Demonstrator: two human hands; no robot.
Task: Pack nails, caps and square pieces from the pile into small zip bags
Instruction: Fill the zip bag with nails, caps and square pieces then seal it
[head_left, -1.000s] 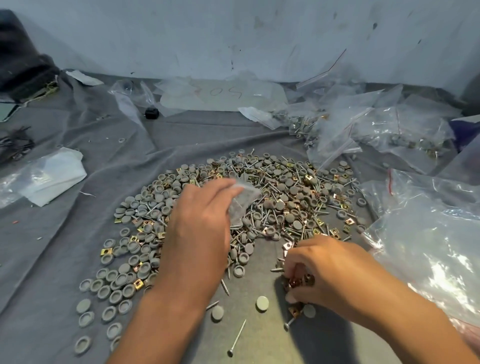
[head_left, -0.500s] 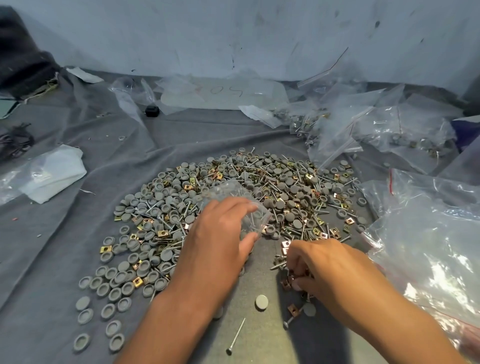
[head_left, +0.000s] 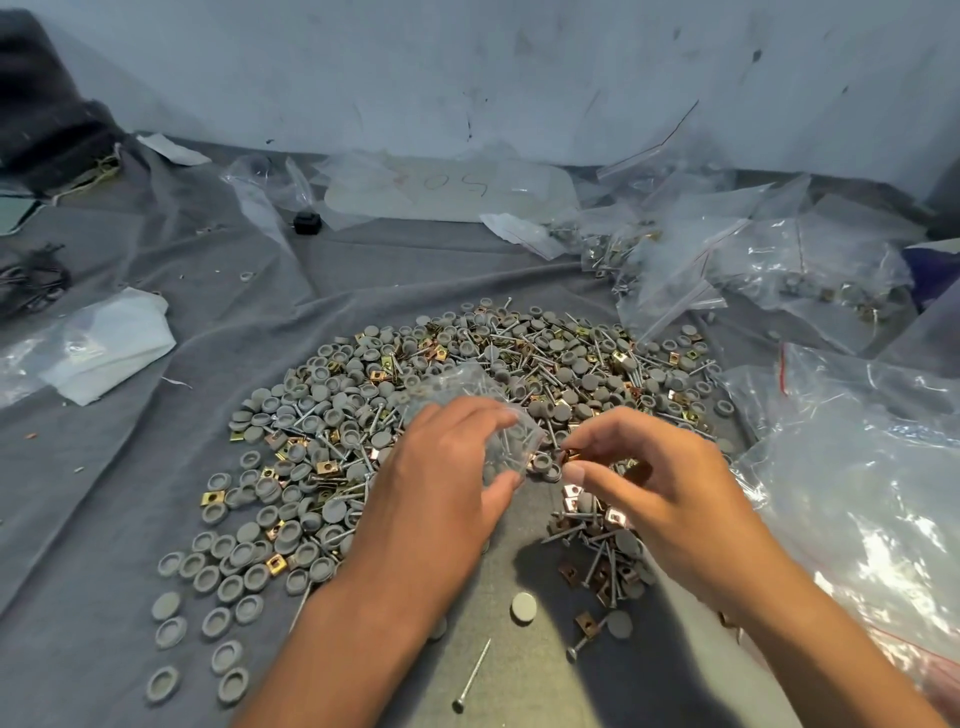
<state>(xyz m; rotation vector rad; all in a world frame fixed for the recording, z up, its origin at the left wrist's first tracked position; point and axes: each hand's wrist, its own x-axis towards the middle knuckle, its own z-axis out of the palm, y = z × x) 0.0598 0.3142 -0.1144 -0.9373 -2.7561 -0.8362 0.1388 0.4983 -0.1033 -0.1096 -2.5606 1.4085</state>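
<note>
A wide pile (head_left: 395, 415) of grey round caps, nails and brass-coloured square pieces lies on the grey cloth (head_left: 130, 493). My left hand (head_left: 441, 499) grips a small clear zip bag (head_left: 498, 431) between fingers and thumb, just above the pile's near edge; nails show inside it. My right hand (head_left: 660, 493) is raised right beside the bag's mouth, pinching brass square pieces (head_left: 571, 456) at its fingertips. A smaller heap of nails and squares (head_left: 597, 540) lies under the right hand. A loose nail (head_left: 472, 675) and a cap (head_left: 523, 608) lie close to me.
Filled and empty clear zip bags (head_left: 727, 260) are heaped at the back right. A large crinkled plastic bag (head_left: 857, 493) lies at the right. A white folded bag (head_left: 104, 348) lies at the left, a small black object (head_left: 306, 223) near the wall.
My right hand has lifted from the cloth with square pieces and moved up to the bag. My left hand drew the bag nearer and rightward to meet it.
</note>
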